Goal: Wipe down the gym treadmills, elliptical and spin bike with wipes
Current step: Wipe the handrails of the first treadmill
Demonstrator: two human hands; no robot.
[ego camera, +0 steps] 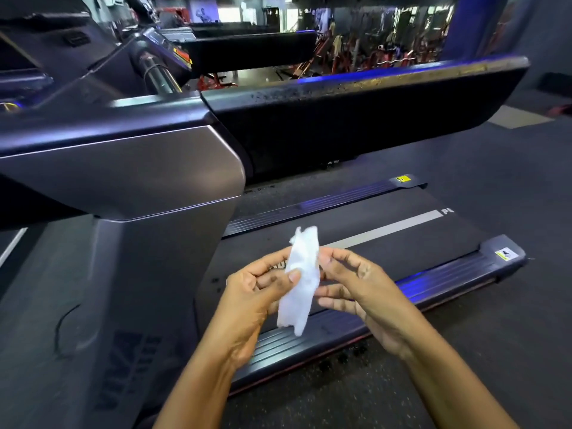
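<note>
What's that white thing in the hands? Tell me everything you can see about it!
It is a white wipe, thin and soft-looking, like paper or cloth. It is crumpled and partly folded into a long strip, nearly upright, with a ragged top and a loose bottom end hanging free. The left hand pinches its middle, thumb in front, and the right hand pinches its right edge near the top. It is held above a dark running belt, touching nothing else.

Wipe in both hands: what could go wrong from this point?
The wipe is bunched and pinched lightly by the left hand and right hand; it could slip onto the belt. If used crumpled, it may smear rather than lift the speckled grime on the handrail.
</note>
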